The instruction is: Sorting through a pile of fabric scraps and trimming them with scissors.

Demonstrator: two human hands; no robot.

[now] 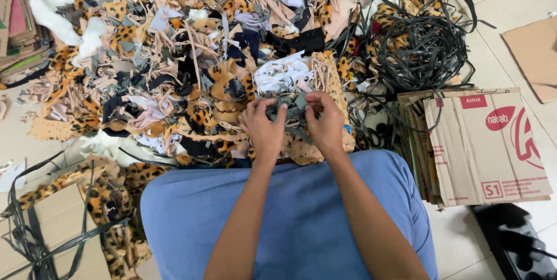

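Observation:
My left hand [264, 129] and my right hand [326, 124] are close together just beyond my blue-clad knees [290, 210]. Both pinch a small bunch of grey fabric strips [292, 108] held between them. Under the hands lies a tan dotted cloth piece [325, 77] on top of a big heap of fabric scraps [174, 65]: leopard-print fur, beige, black, white and grey offcuts. A clump of white strips [281, 74] sits right behind the grey bunch.
A tangle of dark straps [426, 51] lies at the upper right. Flattened cardboard boxes [484, 146] are stacked to my right, another cardboard sheet [536, 54] farther right. At lower left, leopard-print scraps [116, 193] and cardboard [52, 228] with black straps. A black object [516, 239] at lower right.

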